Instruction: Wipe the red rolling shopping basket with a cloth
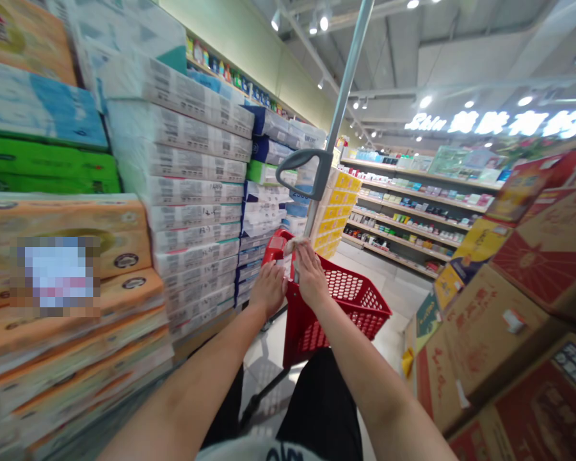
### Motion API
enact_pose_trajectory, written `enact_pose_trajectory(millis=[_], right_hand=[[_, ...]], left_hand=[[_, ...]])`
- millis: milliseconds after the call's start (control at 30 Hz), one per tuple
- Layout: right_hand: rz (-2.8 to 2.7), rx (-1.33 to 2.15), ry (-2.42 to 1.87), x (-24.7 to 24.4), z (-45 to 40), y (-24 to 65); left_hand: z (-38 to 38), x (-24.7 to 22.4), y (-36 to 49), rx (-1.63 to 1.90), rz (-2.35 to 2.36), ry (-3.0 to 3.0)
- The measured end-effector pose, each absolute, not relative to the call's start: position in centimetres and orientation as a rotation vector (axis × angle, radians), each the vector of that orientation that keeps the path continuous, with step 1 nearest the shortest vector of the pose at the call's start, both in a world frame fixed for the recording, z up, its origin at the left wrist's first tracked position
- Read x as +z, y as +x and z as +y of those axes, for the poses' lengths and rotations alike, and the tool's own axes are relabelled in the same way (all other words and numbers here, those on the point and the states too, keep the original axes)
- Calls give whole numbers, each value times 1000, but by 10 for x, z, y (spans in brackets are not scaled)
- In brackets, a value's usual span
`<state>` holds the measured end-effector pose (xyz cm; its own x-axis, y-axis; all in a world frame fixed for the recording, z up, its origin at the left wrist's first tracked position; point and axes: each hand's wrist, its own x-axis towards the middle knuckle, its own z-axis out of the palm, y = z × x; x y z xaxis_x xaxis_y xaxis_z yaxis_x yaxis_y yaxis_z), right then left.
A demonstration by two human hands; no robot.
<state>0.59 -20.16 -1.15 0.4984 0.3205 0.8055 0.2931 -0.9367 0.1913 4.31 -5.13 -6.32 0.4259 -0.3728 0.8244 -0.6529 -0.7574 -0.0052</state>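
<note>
A red plastic shopping cart [360,282] with a mesh basket stands right in front of me. My right hand [312,275] presses a crumpled pale cloth [295,244] onto the top rear edge of the cart, beside the foot of a metal pole [348,83]. On that same edge, just to the left, my left hand [270,289] grips the cart near a white label; its fingertips are partly hidden. A grey loop handle [300,173] is fixed to the pole above both hands.
Stacked packs of tissue paper [196,192] rise close on the left, with orange packs [67,224] nearest. Cardboard cartons [499,326] are piled along the right. Beyond the cart, shelves [413,211] of small goods line the far side. Pale floor tiles [388,282] show between.
</note>
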Motion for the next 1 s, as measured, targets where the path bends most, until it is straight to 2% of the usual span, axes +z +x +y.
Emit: enact_pose_trajectory(millis=[167, 433, 633, 833, 1000], right_hand=[[469, 1595, 2668, 30, -201, 16], [541, 1524, 2706, -10, -197, 11], [510, 1672, 2613, 34, -200, 22], [535, 1696, 2581, 17, -197, 17], [485, 1620, 2640, 34, -197, 15]], left_hand=[[-52, -59, 40, 1277, -891, 2363], [-50, -58, 35, 1249, -888, 2370], [-50, -58, 38, 1297, -875, 2312], [-48, -56, 31, 1270, -899, 2333], [-46, -55, 32, 1286, -897, 2330]])
